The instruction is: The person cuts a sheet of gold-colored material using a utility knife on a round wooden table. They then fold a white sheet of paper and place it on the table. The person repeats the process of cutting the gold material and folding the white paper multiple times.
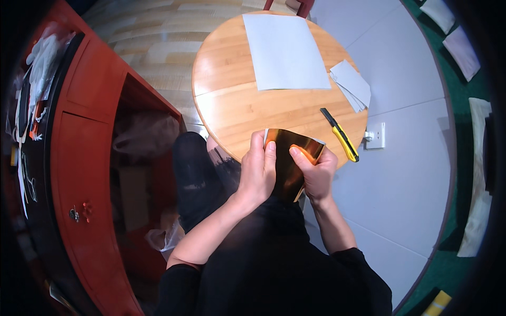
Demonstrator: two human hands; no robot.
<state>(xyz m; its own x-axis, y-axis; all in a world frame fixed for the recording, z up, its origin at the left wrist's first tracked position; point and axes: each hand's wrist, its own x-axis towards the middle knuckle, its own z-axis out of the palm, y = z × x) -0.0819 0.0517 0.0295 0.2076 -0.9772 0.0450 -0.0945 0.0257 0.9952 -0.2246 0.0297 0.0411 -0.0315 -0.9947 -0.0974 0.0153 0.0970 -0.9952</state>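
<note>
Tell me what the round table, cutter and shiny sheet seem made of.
Round table: glossy wood or bamboo, apparently, from its grain and highlights.
Cutter: probably smooth plastic body, judging by bright yellow colour.
Shiny sheet: mirror-like gold, curved, reflective; perhaps metallic card or film.

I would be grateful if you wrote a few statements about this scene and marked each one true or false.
1. The left hand and right hand both grip a shiny gold-coloured sheet. True.
2. A yellow-and-black utility knife lies on the round wooden table. True.
3. The utility knife lies to the left of both hands. False: it lies to their right.
4. Small white paper pieces lie right of a large white rectangular sheet. True.
5. The large white rectangular sheet covers the utility knife. False: they lie apart.
</note>
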